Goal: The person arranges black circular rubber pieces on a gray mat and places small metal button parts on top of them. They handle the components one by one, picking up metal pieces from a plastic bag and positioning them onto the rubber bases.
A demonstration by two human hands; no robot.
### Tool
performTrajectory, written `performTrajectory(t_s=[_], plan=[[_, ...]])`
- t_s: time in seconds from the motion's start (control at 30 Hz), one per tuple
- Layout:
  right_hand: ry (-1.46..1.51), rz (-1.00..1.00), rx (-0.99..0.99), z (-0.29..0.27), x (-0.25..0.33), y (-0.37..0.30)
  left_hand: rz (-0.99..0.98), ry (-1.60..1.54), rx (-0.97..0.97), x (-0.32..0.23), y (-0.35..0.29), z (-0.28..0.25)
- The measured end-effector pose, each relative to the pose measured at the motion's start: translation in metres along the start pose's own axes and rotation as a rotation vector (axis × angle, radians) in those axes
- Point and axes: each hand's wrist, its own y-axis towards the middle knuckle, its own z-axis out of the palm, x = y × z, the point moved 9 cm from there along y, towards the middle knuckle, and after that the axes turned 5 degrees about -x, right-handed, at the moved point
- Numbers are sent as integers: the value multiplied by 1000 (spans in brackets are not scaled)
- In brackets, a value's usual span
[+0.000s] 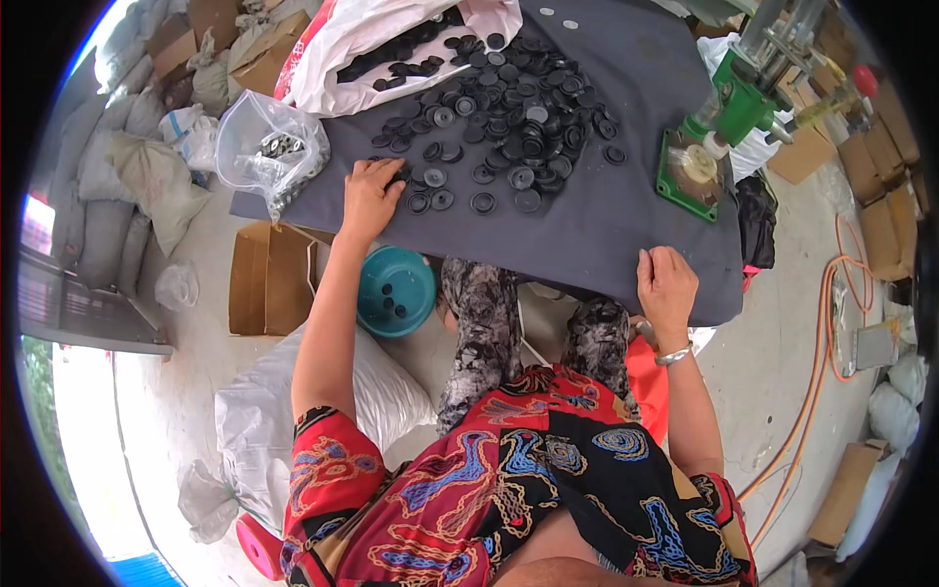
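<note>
A spread heap of black round plastic caps (533,117) covers the dark grey cloth on the table (626,210). At the heap's left front edge, my left hand (372,201) has its fingers bent and pressed around a black cap (402,174), partly covered by them. Several loose caps lie just right of those fingers, some showing a ringed face. My right hand (670,289) rests at the table's front right edge, fingers curled in. Whatever it may hold is hidden. A bracelet circles that wrist.
A white sack (333,73) of caps lies open behind the heap. Left of it sits a clear bag (259,147) of small metal parts. A green hand press (729,108) stands at the right. Below the table are a teal basin (377,318) and a cardboard box (264,284).
</note>
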Motion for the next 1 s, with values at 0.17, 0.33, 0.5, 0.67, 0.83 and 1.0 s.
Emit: performTrajectory(t_s=[0.17,0.33,0.5,0.67,0.83,1.0], plan=[[29,18,-8,1,3,0,-54,-146,-25,25,9,-1],[9,3,-20,-2,1,0,-230,-164,-79,44,18,4],[12,-1,-23,-3,2,1,-206,-9,-138,34,28,2],[-3,13,-29,-4,0,0,-124,435,-106,-8,40,-2],[18,18,-40,-6,3,2,164,231,-88,-58,30,22],[8,22,-37,-5,3,1,280,169,-142,-105,30,36]])
